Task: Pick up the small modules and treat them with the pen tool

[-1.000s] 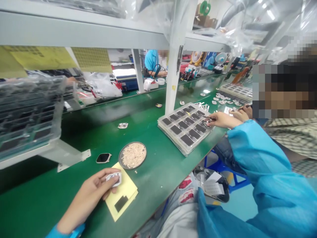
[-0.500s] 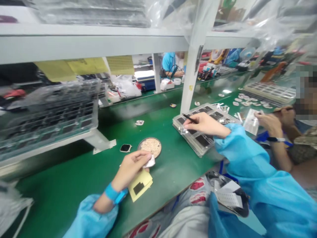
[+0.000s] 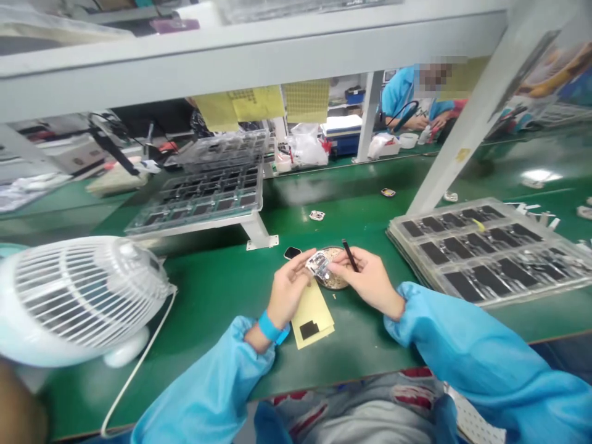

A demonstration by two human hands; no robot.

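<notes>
The single camera is sitting on that person's head, facing forward and down, viewing the left hand point(image 3: 287, 291) and right hand point(image 3: 372, 282) from near above the counter point(image 3: 203, 311).

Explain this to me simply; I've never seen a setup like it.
There is no machine here. A camera worn on a person's head looks forward and down at their two hands over a green bench. The left hand holds a small white part; the right hand holds a slim black tool, its fingers close to that part. Behind them is a round dish of beige granules. Nearer lies yellow paper with a black patch. Stacked trays of dark rectangular pieces stand to the right, and a white fan to the left.
</notes>
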